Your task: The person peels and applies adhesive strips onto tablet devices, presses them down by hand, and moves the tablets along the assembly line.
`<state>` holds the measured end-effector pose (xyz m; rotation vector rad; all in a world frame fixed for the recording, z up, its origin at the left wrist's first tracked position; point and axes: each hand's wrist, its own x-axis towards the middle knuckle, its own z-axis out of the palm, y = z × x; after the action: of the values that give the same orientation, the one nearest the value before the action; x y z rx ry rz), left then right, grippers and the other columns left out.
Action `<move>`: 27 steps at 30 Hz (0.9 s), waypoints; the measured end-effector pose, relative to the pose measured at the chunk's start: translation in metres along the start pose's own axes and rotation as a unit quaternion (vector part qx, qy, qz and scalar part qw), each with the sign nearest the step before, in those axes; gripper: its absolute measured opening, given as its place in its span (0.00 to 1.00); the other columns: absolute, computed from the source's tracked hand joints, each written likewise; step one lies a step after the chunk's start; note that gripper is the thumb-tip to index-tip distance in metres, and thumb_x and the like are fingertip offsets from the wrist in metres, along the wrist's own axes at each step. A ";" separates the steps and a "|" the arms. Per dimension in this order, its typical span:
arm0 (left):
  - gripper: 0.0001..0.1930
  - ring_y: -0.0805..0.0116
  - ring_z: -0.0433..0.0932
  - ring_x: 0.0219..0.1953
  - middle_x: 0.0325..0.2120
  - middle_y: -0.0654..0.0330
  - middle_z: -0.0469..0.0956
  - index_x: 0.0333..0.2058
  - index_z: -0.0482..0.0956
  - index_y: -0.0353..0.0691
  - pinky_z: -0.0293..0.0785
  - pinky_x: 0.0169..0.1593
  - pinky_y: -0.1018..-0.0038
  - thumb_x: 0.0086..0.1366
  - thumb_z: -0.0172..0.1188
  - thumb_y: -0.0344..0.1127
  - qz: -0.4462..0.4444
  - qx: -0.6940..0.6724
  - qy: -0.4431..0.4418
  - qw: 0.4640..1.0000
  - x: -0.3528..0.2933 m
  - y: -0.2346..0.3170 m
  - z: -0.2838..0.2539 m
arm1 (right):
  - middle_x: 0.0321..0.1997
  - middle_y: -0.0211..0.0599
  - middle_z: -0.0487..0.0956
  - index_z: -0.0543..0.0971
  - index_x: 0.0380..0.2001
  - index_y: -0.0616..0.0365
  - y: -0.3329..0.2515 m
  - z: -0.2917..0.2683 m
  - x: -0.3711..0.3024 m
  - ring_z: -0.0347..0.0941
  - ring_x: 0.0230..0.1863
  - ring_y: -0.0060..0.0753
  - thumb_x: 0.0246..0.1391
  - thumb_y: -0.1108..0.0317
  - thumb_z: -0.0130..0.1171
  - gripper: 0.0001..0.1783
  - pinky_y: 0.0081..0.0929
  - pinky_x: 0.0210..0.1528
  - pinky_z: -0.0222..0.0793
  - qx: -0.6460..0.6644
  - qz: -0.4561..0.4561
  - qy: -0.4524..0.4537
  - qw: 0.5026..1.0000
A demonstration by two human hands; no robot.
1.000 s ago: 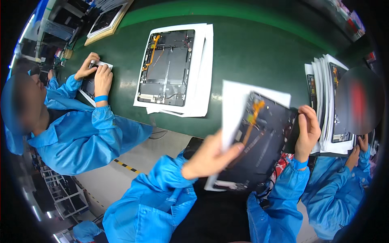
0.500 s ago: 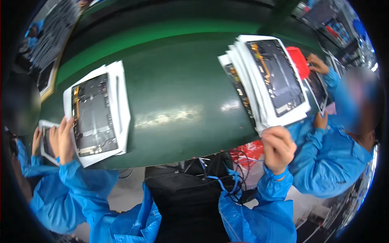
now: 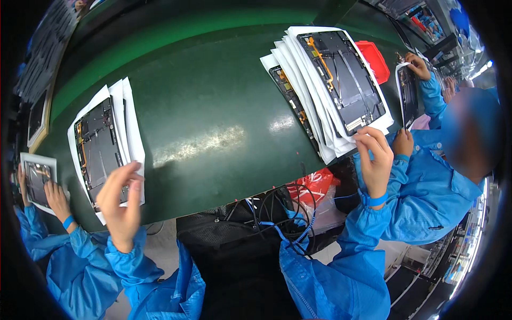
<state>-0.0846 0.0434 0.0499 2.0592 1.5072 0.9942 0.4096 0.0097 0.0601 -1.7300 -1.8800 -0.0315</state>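
Observation:
To the left lies a small pile of white sheets with a black electronic device panel on top, an orange ribbon cable along its side. My left hand hovers over its near end, fingers extended, holding nothing visible. A taller, fanned stack of white sheets and similar panels stands to the right. The uppermost black panel shows an orange ribbon cable and thin wires. Beside this panel's near edge is my right hand, a blue band at the wrist, fingers loosely bent and apart; fingertip contact is unclear.
On the green table, a red tray sits behind the right stack. A co-worker's hand at right holds a panel's sheet. Another person's hand at left rests on a panel. Black cables hang below the edge.
My left hand has come off the left panel's side and moved right, over its near end. My right hand has risen toward the right stack's panel. The whole view has shifted.

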 end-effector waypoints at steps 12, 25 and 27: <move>0.16 0.65 0.87 0.41 0.45 0.49 0.86 0.55 0.80 0.28 0.82 0.47 0.72 0.71 0.59 0.23 -0.050 -0.443 -0.231 0.865 0.014 0.080 0.117 | 0.55 0.58 0.83 0.65 0.46 0.61 -0.007 0.011 0.006 0.82 0.54 0.41 0.74 0.76 0.43 0.01 0.32 0.59 0.73 0.091 -0.044 0.141 0.985; 0.11 0.81 0.72 0.37 0.36 0.69 0.77 0.51 0.77 0.35 0.71 0.39 0.77 0.74 0.60 0.32 -0.246 -0.566 -0.124 0.777 -0.003 0.071 0.136 | 0.44 0.44 0.88 0.84 0.38 0.57 -0.142 0.016 -0.046 0.86 0.31 0.34 0.43 0.65 0.81 0.19 0.30 0.35 0.83 0.306 -0.161 -0.276 0.897; 0.12 0.81 0.72 0.37 0.36 0.70 0.76 0.52 0.76 0.35 0.71 0.40 0.78 0.74 0.61 0.32 -0.282 -0.533 -0.224 0.765 -0.023 0.053 0.125 | 0.37 0.35 0.89 0.86 0.32 0.53 -0.143 0.006 -0.040 0.85 0.29 0.35 0.44 0.70 0.78 0.11 0.28 0.35 0.82 0.222 -0.172 -0.159 0.946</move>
<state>0.0385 0.0151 -0.0043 0.8354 0.8387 0.7336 0.2759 -0.0474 0.0895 -1.1391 -2.1911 0.5257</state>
